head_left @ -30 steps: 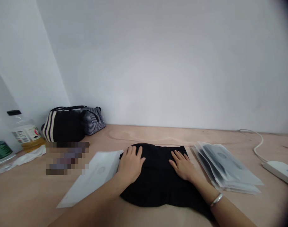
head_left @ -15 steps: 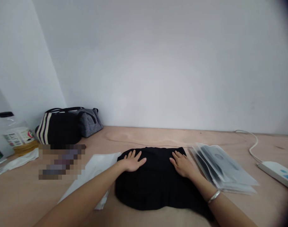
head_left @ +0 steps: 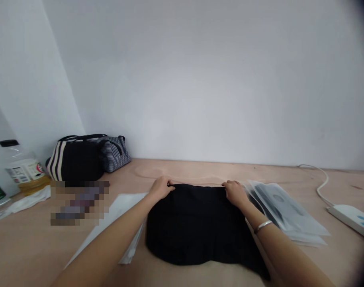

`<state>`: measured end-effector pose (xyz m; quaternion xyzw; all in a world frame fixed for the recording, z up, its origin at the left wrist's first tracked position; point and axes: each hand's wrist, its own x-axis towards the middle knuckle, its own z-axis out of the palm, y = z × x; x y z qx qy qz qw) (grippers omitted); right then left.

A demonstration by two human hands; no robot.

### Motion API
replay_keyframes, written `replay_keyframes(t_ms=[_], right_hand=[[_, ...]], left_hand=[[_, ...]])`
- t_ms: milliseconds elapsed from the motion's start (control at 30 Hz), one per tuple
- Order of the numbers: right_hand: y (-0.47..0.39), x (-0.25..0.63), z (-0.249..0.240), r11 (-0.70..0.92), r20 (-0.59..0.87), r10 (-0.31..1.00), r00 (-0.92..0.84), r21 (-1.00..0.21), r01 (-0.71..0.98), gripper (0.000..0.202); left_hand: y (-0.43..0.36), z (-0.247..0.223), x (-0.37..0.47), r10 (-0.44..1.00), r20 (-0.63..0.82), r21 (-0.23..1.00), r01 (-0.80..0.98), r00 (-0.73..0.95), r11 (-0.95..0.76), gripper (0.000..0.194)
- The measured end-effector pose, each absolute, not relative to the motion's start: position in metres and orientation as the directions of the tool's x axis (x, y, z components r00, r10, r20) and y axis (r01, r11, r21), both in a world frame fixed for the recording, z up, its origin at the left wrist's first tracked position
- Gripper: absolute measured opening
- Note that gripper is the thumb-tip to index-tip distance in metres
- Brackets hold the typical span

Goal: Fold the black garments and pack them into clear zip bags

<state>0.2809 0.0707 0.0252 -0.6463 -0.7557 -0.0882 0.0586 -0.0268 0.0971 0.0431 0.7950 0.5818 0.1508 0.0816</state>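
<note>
A black cloth (head_left: 196, 225) lies spread on the table, rounded on its left side and drawn to a point at the near right. I cannot tell what kind of garment or item it is. My left hand (head_left: 161, 189) pinches the cloth's far left edge between thumb and fingers. At the far right corner, my right hand (head_left: 235, 192) has its fingers curled over the edge, closed on the fabric. A silver bracelet (head_left: 263, 226) circles my right wrist.
White plastic bags (head_left: 126, 201) lie left of the cloth; frosted zip bags (head_left: 289, 209) with dark contents are stacked to its right. A white power strip (head_left: 352, 217) sits at far right. Striped bags (head_left: 114, 153) and a bottle of yellow liquid (head_left: 28, 171) stand back left, near a blurred patch.
Both hands have slid from lying flat on the cloth to its far edge. Their fingers, spread before, are now closed on that edge.
</note>
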Motion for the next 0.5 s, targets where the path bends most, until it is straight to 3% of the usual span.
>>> replay_keyframes(t_ms=[167,267,333,433,500], right_hand=[[0.03,0.291,0.056,0.274,0.213,0.939,-0.269,0.006,0.962,0.039],[-0.018,0.299,0.073,0.458,0.19,0.885,-0.425,-0.184,0.87,0.037],[-0.049,0.302,0.079,0.471,0.104,0.881,-0.462,-0.279,0.837,0.035],[-0.077,0.299,0.081,0.37,-0.149,0.878,-0.455,-0.39,0.843,0.028],[-0.078,0.29,0.08,0.329,-0.214,0.869,-0.446,-0.423,0.844,0.024]], left_hand=[[0.061,0.076,-0.042,0.879,0.198,0.419,0.773,0.434,-0.477,0.008],[0.024,0.09,-0.059,0.822,0.161,0.475,0.687,0.546,-0.549,0.009],[0.001,0.096,-0.069,0.785,0.085,0.528,0.64,0.614,-0.558,0.01],[-0.024,0.1,-0.075,0.68,-0.102,0.563,0.606,0.726,-0.562,0.014],[-0.032,0.097,-0.069,0.658,-0.099,0.555,0.59,0.747,-0.586,0.017]])
